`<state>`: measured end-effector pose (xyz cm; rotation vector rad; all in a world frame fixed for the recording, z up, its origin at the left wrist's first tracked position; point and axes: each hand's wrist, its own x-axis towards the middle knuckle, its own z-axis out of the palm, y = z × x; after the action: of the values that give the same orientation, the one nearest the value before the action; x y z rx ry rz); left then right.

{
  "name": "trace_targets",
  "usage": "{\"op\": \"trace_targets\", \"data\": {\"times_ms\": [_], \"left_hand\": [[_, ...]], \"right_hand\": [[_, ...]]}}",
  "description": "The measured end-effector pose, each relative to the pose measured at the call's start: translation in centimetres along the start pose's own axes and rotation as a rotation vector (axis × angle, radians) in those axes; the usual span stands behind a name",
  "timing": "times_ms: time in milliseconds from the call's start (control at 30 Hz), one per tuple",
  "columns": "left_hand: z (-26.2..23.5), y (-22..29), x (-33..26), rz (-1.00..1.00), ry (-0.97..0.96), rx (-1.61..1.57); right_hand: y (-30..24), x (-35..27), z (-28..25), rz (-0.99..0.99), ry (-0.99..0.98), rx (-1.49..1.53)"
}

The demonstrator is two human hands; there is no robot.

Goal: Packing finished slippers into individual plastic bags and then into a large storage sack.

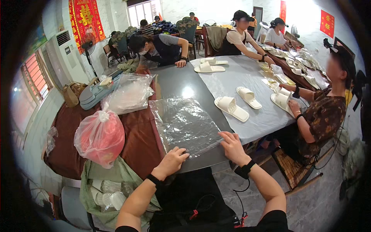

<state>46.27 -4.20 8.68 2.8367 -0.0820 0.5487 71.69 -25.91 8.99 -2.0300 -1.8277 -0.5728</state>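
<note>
Flat on the grey table (pixel 170 83), near its front edge: a clear bag (pixel 189 123), wrinkled and shiny. At the bag's near edge, the left hand (pixel 173 159), fingers bent; at its right edge, the right hand (pixel 234 147), fingers loosely spread. Grip or mere touch: impossible to tell for either. To the right, on a white sheet (pixel 232 75), white sandals (pixel 239 112). To the left, a stack of plastic (pixel 129 92), a tied pink bundle (pixel 100 133) and, lower, a green sack (pixel 87 189). Beyond and right, co-workers (pixel 326 110), one with hands at a sandal.
</note>
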Motion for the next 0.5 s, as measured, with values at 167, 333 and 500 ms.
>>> {"op": "trace_targets", "data": {"times_ms": [167,333,500], "left_hand": [[-0.6,-0.1,0.9,-0.063,-0.129,-0.05],[0.2,-0.9,-0.1,-0.158,-0.054,0.081],[-0.1,-1.1,0.0,-0.161,-0.023,0.042]], "right_hand": [[-1.1,-0.6,1.7,-0.087,-0.156,0.19],[0.0,-0.8,2.4,-0.057,-0.237,0.161],[-0.9,-0.1,1.4,-0.02,-0.189,0.105]]}}
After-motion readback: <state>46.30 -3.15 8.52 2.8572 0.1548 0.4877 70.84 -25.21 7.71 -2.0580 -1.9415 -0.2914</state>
